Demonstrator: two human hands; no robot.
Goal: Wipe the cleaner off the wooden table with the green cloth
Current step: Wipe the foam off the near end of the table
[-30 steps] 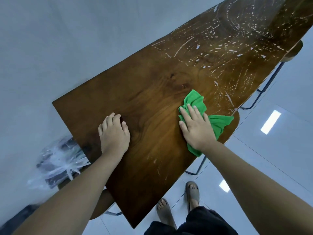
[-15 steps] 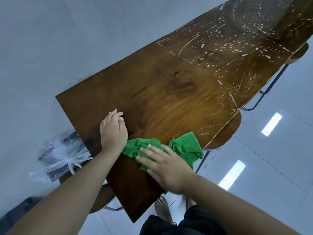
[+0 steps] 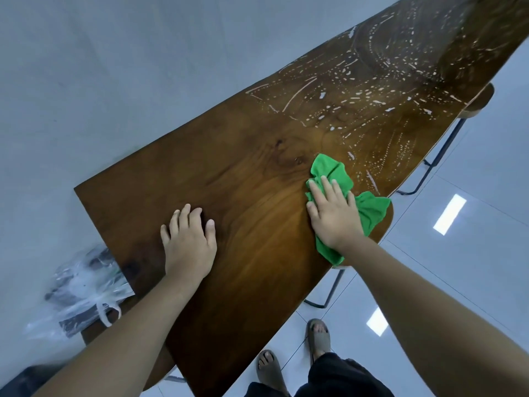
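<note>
Feet: two feet in grey sandals [image 3: 319, 338] stood on the pale tiled floor [image 3: 472, 276], nearer than the right hand and below the tabletop's right edge.
Plastic bag: a clear plastic bag [image 3: 83, 287] with something dark inside lay left of and nearer than the left hand, off the tabletop's end. It was too blurred to tell more.
Left hand: the left hand [image 3: 189, 242] lay palm down on bare wood, fingers straight and close together, thumb out to the right. It held nothing.
Right hand: the right hand [image 3: 333, 219] pressed palm down on the cloth, its fingers straight and slightly spread, not curled round it.
Green cloth: the green cloth [image 3: 372, 210] lay crumpled under the right hand. One bunch stuck out beyond the fingertips, another fold reached right of the hand to the tabletop's edge, and a tail showed beside the wrist.
Tabletop: the tabletop [image 3: 243, 173] was dark brown wood with clear grain, free of white marks between the two hands.
Cleaner: white streaks and dots of cleaner [image 3: 372, 101] began just beyond the cloth and to its right, then spread across the wood far beyond the right hand.
Stool: a round wooden stool [image 3: 482, 100] on dark metal legs sat far beyond the right hand, partly under the tabletop's right edge.
</note>
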